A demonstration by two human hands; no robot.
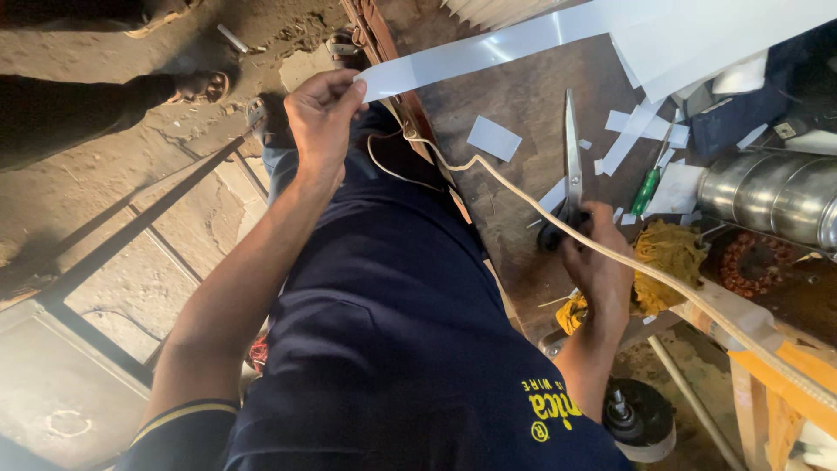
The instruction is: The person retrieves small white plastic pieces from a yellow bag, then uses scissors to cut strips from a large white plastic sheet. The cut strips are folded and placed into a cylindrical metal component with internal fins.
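The left hand (321,113) is raised clear of the surface (523,96), and its fingers (344,92) pinch the near end of a long white strip (488,48). The strip is flat, smooth and slightly glossy (thin sheet material, either plastic or paper; the view does not settle which). It runs from the pinching fingers up and across the surface toward a larger white sheet (697,35) at the far edge of the view. Its edges are straight and parallel.

The right hand (602,262) rests on the surface with its fingers closed on the dark handles of a pair of scissors (571,166). The scissor blades are long, bright metal, shut together, and point away from the person. The strip passes just beyond the blade tips, not touching them.

Small white offcuts (493,138) lie scattered on the surface on both sides of the scissors. A green-handled screwdriver (647,187) lies just beside the scissors, on the side away from the left hand. A yellow rag (667,257) sits next to the right hand, and a ribbed metal cylinder (776,196) lies beyond the screwdriver. A cream-coloured cord (514,187) crosses the surface from near the left hand, passing over the right hand beside the scissor handles.
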